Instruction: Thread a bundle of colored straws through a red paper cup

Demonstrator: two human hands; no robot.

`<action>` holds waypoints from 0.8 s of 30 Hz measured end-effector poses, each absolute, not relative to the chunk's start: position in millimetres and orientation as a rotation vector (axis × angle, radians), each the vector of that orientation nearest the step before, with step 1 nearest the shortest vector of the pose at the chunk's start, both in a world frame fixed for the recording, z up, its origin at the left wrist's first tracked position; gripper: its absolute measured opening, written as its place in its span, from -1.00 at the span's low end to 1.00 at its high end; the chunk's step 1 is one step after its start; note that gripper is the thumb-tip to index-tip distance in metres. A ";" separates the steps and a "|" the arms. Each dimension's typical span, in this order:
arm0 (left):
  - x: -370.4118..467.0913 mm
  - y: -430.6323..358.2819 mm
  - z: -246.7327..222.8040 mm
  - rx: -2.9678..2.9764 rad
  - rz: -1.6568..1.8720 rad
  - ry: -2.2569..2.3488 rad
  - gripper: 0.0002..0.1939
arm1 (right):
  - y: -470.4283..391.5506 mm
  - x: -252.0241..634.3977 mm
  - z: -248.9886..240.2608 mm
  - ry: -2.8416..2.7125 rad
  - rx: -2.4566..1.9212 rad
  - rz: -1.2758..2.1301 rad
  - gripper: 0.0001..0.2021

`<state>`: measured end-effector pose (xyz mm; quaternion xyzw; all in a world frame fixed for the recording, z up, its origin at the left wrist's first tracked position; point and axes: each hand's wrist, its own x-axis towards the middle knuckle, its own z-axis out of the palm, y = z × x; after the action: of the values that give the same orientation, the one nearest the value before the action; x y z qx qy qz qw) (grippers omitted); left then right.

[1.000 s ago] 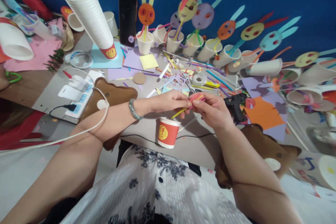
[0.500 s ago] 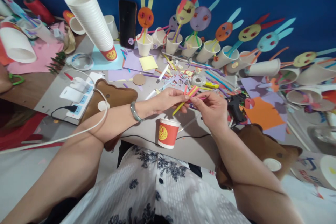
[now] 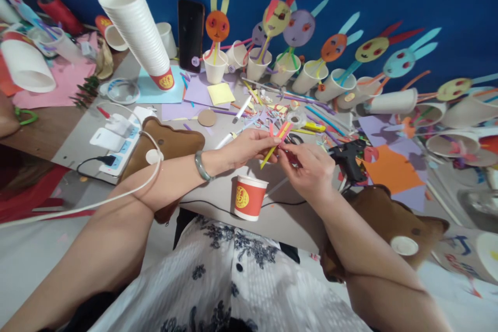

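Note:
Pink and yellow strips (image 3: 285, 132) cross between my two hands, above a red and white paper cup (image 3: 250, 197) near the table's front edge. My left hand (image 3: 254, 148) pinches the strips between thumb and fingers, and the yellow one slants down toward the cup. On the right, my right hand (image 3: 307, 163) is closed with its fingertips on the lower pink part of the strips. Its fingers are partly hidden behind the hand. The cup stands upright, touched by neither hand.
A tall stack of cups (image 3: 136, 31) leans at the back left by a power strip (image 3: 123, 148). Cups with rabbit figures line the blue wall, such as an orange one (image 3: 217, 26). A black glue gun (image 3: 350, 160) lies right, near orange paper (image 3: 389, 166). Brown cushions lie under both forearms.
My right hand has shifted slightly down and left, its back turned more upward, closer to my left fingers. The strips tilt slightly more upright. My left hand has barely moved.

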<state>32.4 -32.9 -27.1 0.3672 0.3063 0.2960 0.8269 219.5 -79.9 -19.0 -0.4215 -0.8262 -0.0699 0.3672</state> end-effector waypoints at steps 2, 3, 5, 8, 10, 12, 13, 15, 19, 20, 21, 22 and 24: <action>32.4 -32.6 -27.3 0.775 0.631 0.637 -0.70 | -79.0 220.1 -20.9 -2.135 -1.073 -0.241 -0.96; 32.4 -32.5 -26.9 0.768 0.634 0.629 -0.69 | -78.8 220.5 -21.9 -2.135 -1.071 -0.262 -0.96; 32.5 -32.7 -25.0 0.747 0.637 0.619 -0.70 | -79.0 221.3 -23.6 -2.134 -1.071 -0.288 -0.94; 32.5 -33.9 -21.0 0.722 0.631 0.648 -0.71 | -80.2 222.2 -24.2 -2.143 -1.073 -0.307 -0.92; 32.7 -35.4 -18.9 0.717 0.618 0.665 -0.70 | -81.6 221.7 -22.7 -2.141 -1.083 -0.282 -0.94; 33.1 -37.0 -18.3 0.707 0.612 0.664 -0.68 | -83.2 220.4 -20.1 -2.122 -1.096 -0.236 -0.97; 33.4 -37.8 -18.6 0.698 0.611 0.660 -0.68 | -84.0 219.5 -18.8 -2.108 -1.097 -0.214 -0.98; 34.2 -38.8 -19.8 0.673 0.611 0.654 -0.69 | -85.4 217.9 -16.9 -2.070 -1.094 -0.189 -0.97; 35.4 -39.4 -21.9 0.645 0.605 0.608 -0.68 | -86.0 216.7 -17.3 -2.008 -1.095 -0.212 -0.99; 35.5 -39.5 -22.0 0.638 0.606 0.595 -0.68 | -85.7 216.9 -18.0 -1.999 -1.093 -0.232 -0.99; 35.6 -39.6 -21.9 0.631 0.608 0.587 -0.68 | -85.4 217.1 -18.8 -1.994 -1.096 -0.257 -0.97; 35.7 -39.6 -21.8 0.623 0.611 0.582 -0.67 | -85.0 217.3 -19.6 -1.990 -1.107 -0.286 -0.96; 35.8 -39.7 -21.7 0.616 0.611 0.581 -0.65 | -84.3 217.7 -20.7 -1.982 -1.132 -0.332 -0.95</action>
<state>35.8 -39.7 -21.7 0.2941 0.2774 0.2918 0.8668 217.7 -84.3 -20.7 -0.4485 -0.7855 -0.1314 0.4057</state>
